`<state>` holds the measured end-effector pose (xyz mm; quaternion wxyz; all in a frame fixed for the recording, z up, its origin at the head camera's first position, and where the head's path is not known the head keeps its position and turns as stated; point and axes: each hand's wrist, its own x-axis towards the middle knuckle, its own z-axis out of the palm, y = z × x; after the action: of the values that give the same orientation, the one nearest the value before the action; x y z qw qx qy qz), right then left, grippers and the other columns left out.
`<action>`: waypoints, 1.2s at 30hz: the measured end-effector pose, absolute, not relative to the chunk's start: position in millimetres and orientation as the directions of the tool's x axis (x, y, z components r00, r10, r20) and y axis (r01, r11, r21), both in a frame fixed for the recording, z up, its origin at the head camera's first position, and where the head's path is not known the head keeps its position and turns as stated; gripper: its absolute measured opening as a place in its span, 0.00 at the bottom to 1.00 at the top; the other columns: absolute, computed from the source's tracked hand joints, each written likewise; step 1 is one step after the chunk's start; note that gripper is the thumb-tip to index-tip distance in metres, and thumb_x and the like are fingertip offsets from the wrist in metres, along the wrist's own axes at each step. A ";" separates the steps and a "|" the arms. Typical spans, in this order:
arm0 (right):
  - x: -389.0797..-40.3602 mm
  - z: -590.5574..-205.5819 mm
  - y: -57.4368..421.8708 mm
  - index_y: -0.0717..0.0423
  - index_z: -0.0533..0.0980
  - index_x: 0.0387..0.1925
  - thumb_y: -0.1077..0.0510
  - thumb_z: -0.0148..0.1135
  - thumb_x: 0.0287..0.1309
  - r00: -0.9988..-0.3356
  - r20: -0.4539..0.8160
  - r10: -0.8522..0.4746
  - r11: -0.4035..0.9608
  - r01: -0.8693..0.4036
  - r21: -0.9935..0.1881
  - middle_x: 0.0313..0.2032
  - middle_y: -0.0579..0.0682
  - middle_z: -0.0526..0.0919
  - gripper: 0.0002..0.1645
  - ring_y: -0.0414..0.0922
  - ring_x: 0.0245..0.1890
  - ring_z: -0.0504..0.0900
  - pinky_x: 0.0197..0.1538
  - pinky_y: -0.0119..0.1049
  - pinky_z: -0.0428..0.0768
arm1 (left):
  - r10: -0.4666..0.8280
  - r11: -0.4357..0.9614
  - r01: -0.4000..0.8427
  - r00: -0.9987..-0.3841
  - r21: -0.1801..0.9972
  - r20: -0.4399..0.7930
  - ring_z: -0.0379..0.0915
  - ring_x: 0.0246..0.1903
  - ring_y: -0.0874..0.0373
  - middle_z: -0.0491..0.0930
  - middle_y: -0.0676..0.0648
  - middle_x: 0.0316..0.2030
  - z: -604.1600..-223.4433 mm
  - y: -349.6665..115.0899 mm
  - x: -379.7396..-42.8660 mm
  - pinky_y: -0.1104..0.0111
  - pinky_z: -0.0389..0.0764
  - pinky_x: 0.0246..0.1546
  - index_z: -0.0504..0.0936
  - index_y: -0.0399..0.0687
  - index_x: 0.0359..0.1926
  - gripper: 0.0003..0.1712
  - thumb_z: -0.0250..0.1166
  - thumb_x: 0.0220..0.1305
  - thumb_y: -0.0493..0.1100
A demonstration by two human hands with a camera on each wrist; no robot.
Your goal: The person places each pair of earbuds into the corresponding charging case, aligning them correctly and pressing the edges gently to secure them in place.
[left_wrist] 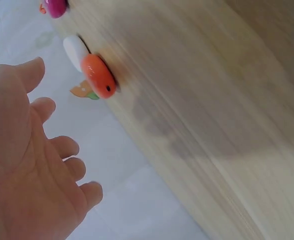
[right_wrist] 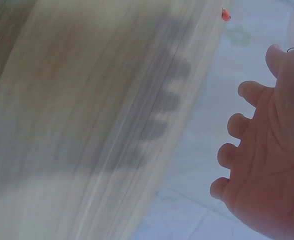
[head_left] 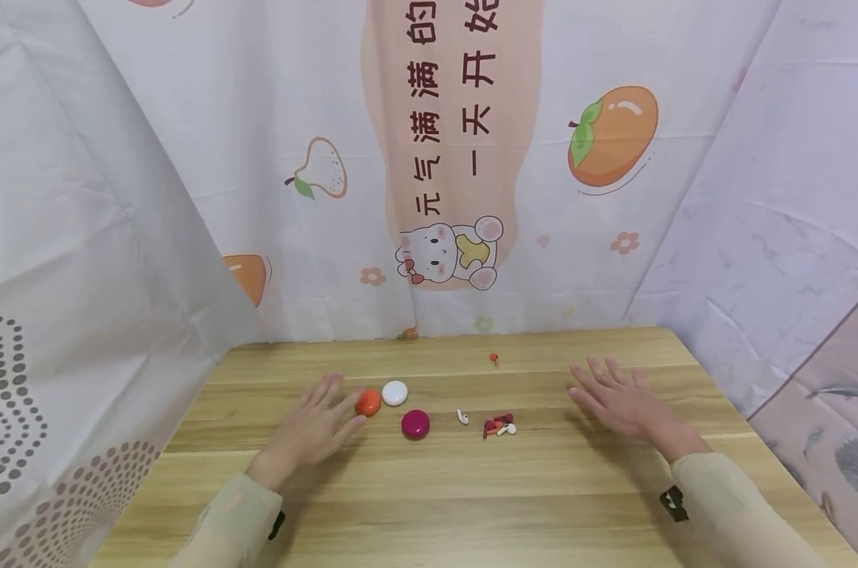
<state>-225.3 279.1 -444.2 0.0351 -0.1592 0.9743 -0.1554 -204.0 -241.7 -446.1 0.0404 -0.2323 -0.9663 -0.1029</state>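
My left hand, fingers spread and palm down, hovers over the left side of the table with nothing in it. Just right of its fingertips lies a glossy orange round case, beside a white round case. A magenta round case sits a little nearer me. To its right are a single white earbud and a small pile of magenta, orange and white earbuds. One orange earbud lies farther back. My right hand, also spread and holding nothing, hovers right of the earbuds.
The wooden table reaches back to a white printed curtain with fruit pictures and writing. Cloth hangs also along the left and right sides. Shadows of both hands fall on the tabletop in the wrist views.
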 end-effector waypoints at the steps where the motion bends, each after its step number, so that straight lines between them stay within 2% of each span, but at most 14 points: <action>1: -225.1 -443.4 277.8 0.56 0.57 0.77 0.34 0.38 0.77 -0.945 -0.019 -0.327 0.898 -0.305 -0.318 0.76 0.68 0.49 0.41 0.71 0.75 0.41 0.67 0.74 0.34 | 0.443 0.872 0.456 -0.890 0.179 0.112 0.42 0.75 0.32 0.50 0.27 0.75 -444.1 -239.0 -204.5 0.35 0.51 0.68 0.66 0.45 0.75 0.34 0.49 0.79 0.60; 7: -225.0 -438.0 265.3 0.55 0.60 0.77 0.35 0.40 0.78 -0.932 -0.014 -0.362 0.874 -0.334 -0.354 0.76 0.66 0.50 0.39 0.70 0.75 0.41 0.68 0.73 0.36 | 0.477 0.862 0.480 -0.877 0.166 0.060 0.42 0.76 0.34 0.49 0.28 0.75 -436.1 -223.5 -208.9 0.37 0.51 0.69 0.66 0.45 0.75 0.33 0.52 0.78 0.58; 11: -226.3 -433.9 251.9 0.55 0.61 0.76 0.35 0.40 0.77 -0.916 -0.016 -0.400 0.840 -0.360 -0.406 0.76 0.66 0.50 0.40 0.69 0.76 0.40 0.68 0.73 0.36 | 0.517 0.840 0.519 -0.854 0.159 0.058 0.44 0.75 0.33 0.52 0.27 0.74 -434.8 -215.7 -213.3 0.38 0.52 0.70 0.65 0.46 0.75 0.33 0.54 0.78 0.56; 18: -226.1 -427.7 223.8 0.56 0.53 0.79 0.36 0.39 0.79 -0.858 -0.046 -0.511 0.679 -0.371 -0.634 0.78 0.63 0.45 0.41 0.65 0.77 0.39 0.72 0.65 0.42 | 0.577 0.790 0.569 -0.816 0.229 0.040 0.49 0.74 0.33 0.57 0.33 0.74 -432.1 -200.6 -221.1 0.42 0.53 0.71 0.63 0.50 0.77 0.33 0.53 0.78 0.58; 20: -224.9 -425.5 214.8 0.54 0.51 0.80 0.37 0.42 0.78 -0.842 -0.049 -0.537 0.634 -0.364 -0.682 0.78 0.60 0.43 0.41 0.62 0.77 0.40 0.73 0.62 0.45 | 0.595 0.769 0.588 -0.802 0.252 0.054 0.56 0.72 0.35 0.62 0.34 0.72 -432.1 -196.0 -224.2 0.45 0.57 0.70 0.64 0.50 0.76 0.33 0.55 0.78 0.57; 21: -225.0 -425.3 210.4 0.54 0.49 0.80 0.38 0.44 0.78 -0.837 -0.038 -0.546 0.616 -0.370 -0.695 0.79 0.59 0.43 0.41 0.62 0.77 0.43 0.73 0.61 0.47 | 0.606 0.754 0.601 -0.792 0.265 0.071 0.60 0.70 0.36 0.66 0.34 0.71 -432.0 -193.7 -225.8 0.46 0.60 0.69 0.65 0.48 0.76 0.33 0.56 0.77 0.55; 22: -225.0 -424.5 206.0 0.53 0.46 0.80 0.39 0.46 0.78 -0.835 -0.027 -0.550 0.597 -0.371 -0.711 0.79 0.58 0.43 0.43 0.61 0.77 0.44 0.73 0.60 0.48 | 0.614 0.742 0.608 -0.786 0.284 0.077 0.70 0.64 0.38 0.74 0.33 0.64 -431.5 -191.4 -227.4 0.47 0.66 0.66 0.64 0.47 0.76 0.33 0.57 0.77 0.54; 23: -225.3 -423.9 201.8 0.53 0.44 0.81 0.40 0.49 0.77 -0.833 -0.017 -0.554 0.574 -0.367 -0.732 0.79 0.57 0.42 0.44 0.59 0.77 0.46 0.73 0.58 0.49 | 0.617 0.730 0.610 -0.782 0.308 0.086 0.75 0.59 0.40 0.76 0.34 0.62 -431.2 -189.3 -229.1 0.49 0.69 0.65 0.65 0.46 0.75 0.33 0.59 0.76 0.53; 26: -227.4 -422.0 190.2 0.49 0.35 0.81 0.43 0.55 0.75 -0.835 0.009 -0.551 0.466 -0.316 -0.826 0.79 0.57 0.44 0.51 0.58 0.76 0.50 0.73 0.56 0.52 | 0.597 0.711 0.561 -0.800 0.424 0.058 0.81 0.51 0.46 0.81 0.37 0.57 -428.8 -182.7 -233.5 0.52 0.76 0.58 0.64 0.45 0.75 0.35 0.63 0.73 0.50; 28: -228.6 -421.1 183.0 0.45 0.32 0.81 0.43 0.59 0.73 -0.845 0.001 -0.534 0.390 -0.247 -0.887 0.79 0.55 0.46 0.55 0.56 0.77 0.51 0.73 0.55 0.54 | 0.564 0.706 0.491 -0.826 0.510 0.014 0.82 0.47 0.47 0.81 0.37 0.55 -427.9 -178.7 -235.2 0.52 0.78 0.55 0.64 0.43 0.75 0.38 0.66 0.71 0.49; 29: -229.3 -421.6 179.2 0.44 0.32 0.81 0.44 0.60 0.72 -0.848 -0.002 -0.530 0.353 -0.218 -0.910 0.79 0.56 0.48 0.56 0.56 0.76 0.53 0.72 0.55 0.55 | 0.548 0.708 0.460 -0.837 0.536 -0.005 0.80 0.53 0.47 0.78 0.37 0.60 -427.8 -177.2 -235.2 0.51 0.77 0.57 0.65 0.42 0.74 0.38 0.68 0.69 0.49; 30: -229.9 -422.4 175.1 0.44 0.32 0.81 0.45 0.60 0.72 -0.851 -0.004 -0.525 0.319 -0.192 -0.928 0.78 0.57 0.50 0.56 0.56 0.76 0.55 0.72 0.55 0.57 | 0.536 0.706 0.434 -0.844 0.559 -0.023 0.79 0.54 0.45 0.79 0.36 0.58 -428.0 -175.7 -235.2 0.50 0.77 0.56 0.66 0.40 0.73 0.39 0.69 0.68 0.49; 36: -230.8 -434.1 150.6 0.50 0.40 0.81 0.52 0.61 0.72 -0.840 -0.023 -0.543 0.233 -0.124 -0.965 0.76 0.61 0.58 0.51 0.59 0.72 0.63 0.69 0.54 0.65 | 0.544 0.707 0.439 -0.839 0.555 -0.030 0.79 0.51 0.43 0.83 0.35 0.49 -435.8 -170.2 -234.5 0.47 0.77 0.54 0.78 0.32 0.58 0.30 0.74 0.62 0.46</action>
<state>-230.8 150.6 -434.1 0.1805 -0.2182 0.7641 -0.5797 -234.5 -170.2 -435.8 -0.0961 -0.2674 -0.9188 -0.2740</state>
